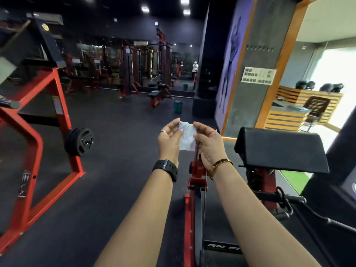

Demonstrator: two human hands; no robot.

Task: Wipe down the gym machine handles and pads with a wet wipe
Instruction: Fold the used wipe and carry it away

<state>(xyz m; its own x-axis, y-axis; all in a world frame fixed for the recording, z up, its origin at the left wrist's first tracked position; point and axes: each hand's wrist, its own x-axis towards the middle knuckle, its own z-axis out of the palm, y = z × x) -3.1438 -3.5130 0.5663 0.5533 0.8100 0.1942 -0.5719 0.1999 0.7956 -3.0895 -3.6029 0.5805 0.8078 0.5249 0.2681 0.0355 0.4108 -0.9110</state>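
Far left of the pad: red frame and weight plates, well apart from the work.

Nearer, left of the pad: left hand, thumb and fingertips pinching the left edge of the wipe.

Held in the air between both hands, about level with the pad's top, partly spread and creased.

Just left of the pad: right hand, pinching the wipe's right edge.

Best to pull the edges apart until flat, then fold once for a firm wiping face. Probably start on the pad's top with long overlapping strokes, then wrap round what looks like the handle below the pad.
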